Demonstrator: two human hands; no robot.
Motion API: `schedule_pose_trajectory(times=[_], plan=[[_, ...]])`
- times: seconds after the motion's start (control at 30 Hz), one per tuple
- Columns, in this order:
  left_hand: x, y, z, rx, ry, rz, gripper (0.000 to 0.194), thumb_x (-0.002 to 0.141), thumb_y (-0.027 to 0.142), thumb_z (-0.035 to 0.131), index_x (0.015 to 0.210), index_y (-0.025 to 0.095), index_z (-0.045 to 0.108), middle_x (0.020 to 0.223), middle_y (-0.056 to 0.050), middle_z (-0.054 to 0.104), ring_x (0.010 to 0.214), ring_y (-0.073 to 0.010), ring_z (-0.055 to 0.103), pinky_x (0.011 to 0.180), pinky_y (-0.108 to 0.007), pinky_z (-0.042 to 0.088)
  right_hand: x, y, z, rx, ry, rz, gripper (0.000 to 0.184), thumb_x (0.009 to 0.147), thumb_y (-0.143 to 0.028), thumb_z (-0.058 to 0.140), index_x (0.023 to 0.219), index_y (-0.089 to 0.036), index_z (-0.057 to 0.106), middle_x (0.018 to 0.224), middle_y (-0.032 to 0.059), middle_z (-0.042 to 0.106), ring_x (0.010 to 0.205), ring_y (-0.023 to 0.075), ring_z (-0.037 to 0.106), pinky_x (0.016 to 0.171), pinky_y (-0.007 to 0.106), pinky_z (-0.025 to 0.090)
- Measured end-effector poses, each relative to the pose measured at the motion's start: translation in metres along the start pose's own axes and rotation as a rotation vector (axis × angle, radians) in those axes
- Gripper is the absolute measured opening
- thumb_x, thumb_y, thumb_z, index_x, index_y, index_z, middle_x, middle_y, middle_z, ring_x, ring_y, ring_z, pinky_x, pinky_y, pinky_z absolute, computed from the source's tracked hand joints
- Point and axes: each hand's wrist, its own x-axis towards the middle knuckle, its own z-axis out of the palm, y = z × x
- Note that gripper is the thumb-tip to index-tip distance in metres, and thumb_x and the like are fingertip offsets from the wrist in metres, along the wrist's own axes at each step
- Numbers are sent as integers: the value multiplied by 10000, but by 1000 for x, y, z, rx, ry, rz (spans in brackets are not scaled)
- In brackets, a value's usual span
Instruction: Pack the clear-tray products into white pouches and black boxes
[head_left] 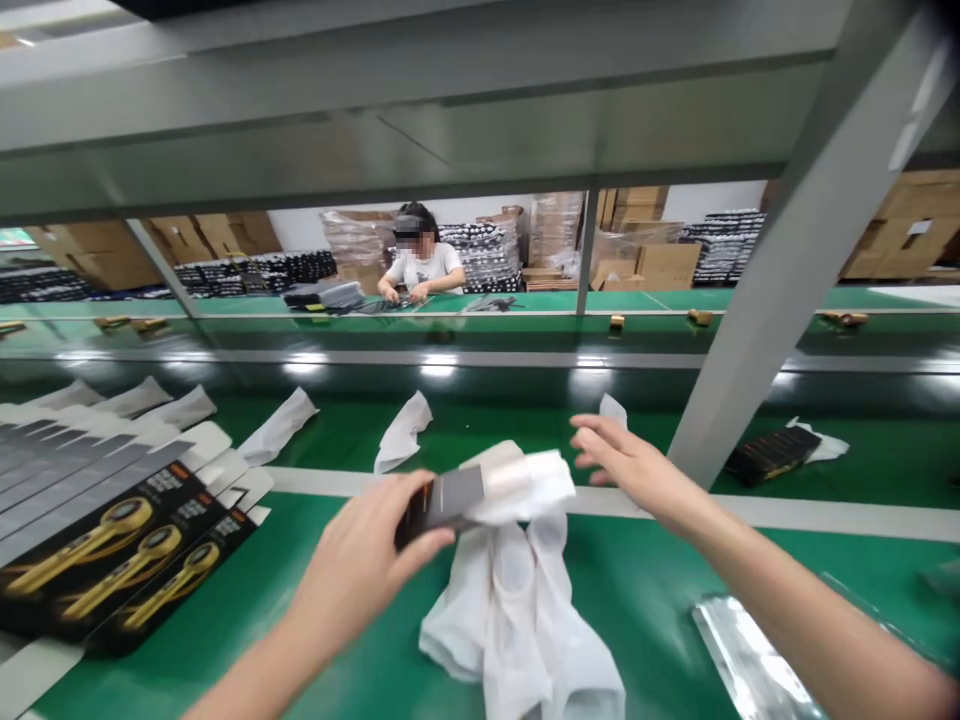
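My left hand is closed round a small dark box whose white end flaps stick out to the right. My right hand hovers just beyond those flaps with its fingers stretched out and holds nothing. Under the box lies a heap of white plastic inserts on the green bench.
A fanned stack of flat black cartons with gold prints lies at the left. Loose white inserts and a finished dark box rest near the conveyor. A grey post rises at right. A person works across the line.
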Motion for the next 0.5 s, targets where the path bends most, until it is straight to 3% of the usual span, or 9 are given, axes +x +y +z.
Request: schedule_pose_trajectory(times=[0.03, 0.1, 0.23, 0.3, 0.37, 0.4, 0.43, 0.5], plan=[[26, -4, 6, -1, -13, -8, 437, 837, 530, 469, 1139, 218, 518, 1099, -65, 625, 972, -253, 583, 792, -339, 451, 20, 10, -1, -77, 92, 59, 428, 960, -449, 252, 1237, -232, 495, 1230, 98, 553, 1117, 226, 529, 961, 419, 385], [70, -11, 27, -14, -33, 16, 453, 847, 518, 452, 1151, 191, 526, 1074, -92, 629, 964, -276, 576, 819, -378, 434, 54, 32, 5, -215, 228, 185, 357, 926, -395, 432, 1224, -212, 499, 1291, 101, 493, 1166, 257, 475, 991, 508, 338], [116, -15, 73, -87, -90, 63, 433, 824, 477, 508, 1111, 161, 582, 985, -118, 659, 934, -309, 588, 903, -464, 383, 84, 60, 23, -373, 315, 322, 314, 881, -334, 550, 1157, -184, 537, 1253, 82, 513, 1077, 229, 532, 903, 466, 441], [121, -10, 84, -157, -104, 65, 426, 800, 453, 548, 1105, 160, 596, 1089, -138, 641, 1095, -353, 518, 1003, -542, 264, 81, 60, 22, -401, 302, 318, 289, 885, -328, 547, 1130, -175, 550, 1187, 76, 553, 1006, 205, 569, 848, 424, 481], [118, 2, 83, -251, -105, 38, 473, 786, 453, 560, 1150, 152, 570, 1296, -160, 524, 1278, -378, 336, 1053, -581, 139, 68, 47, 17, -403, 276, 270, 275, 886, -326, 546, 1110, -166, 555, 1128, 67, 578, 937, 185, 593, 796, 392, 505], [113, 11, 79, -310, -116, 14, 502, 798, 466, 535, 1183, 143, 546, 1358, -166, 463, 1313, -373, 284, 1058, -583, 138, 57, 37, 15, -398, 265, 222, 274, 887, -324, 547, 1109, -164, 553, 1110, 63, 582, 912, 177, 597, 779, 383, 509], [107, 23, 73, -376, -139, -8, 516, 827, 484, 481, 1205, 135, 528, 1370, -171, 448, 1309, -360, 305, 1052, -572, 189, 43, 24, 14, -390, 257, 161, 270, 891, -315, 539, 1112, -160, 548, 1102, 60, 580, 899, 174, 597, 773, 379, 508], [88, 51, 55, -519, -246, -27, 534, 904, 496, 293, 1207, 124, 529, 1251, -172, 564, 1176, -307, 501, 976, -503, 374, 12, -6, 18, -370, 243, 2, 263, 903, -280, 507, 1141, -171, 527, 1128, 59, 557, 919, 176, 582, 792, 381, 495]])
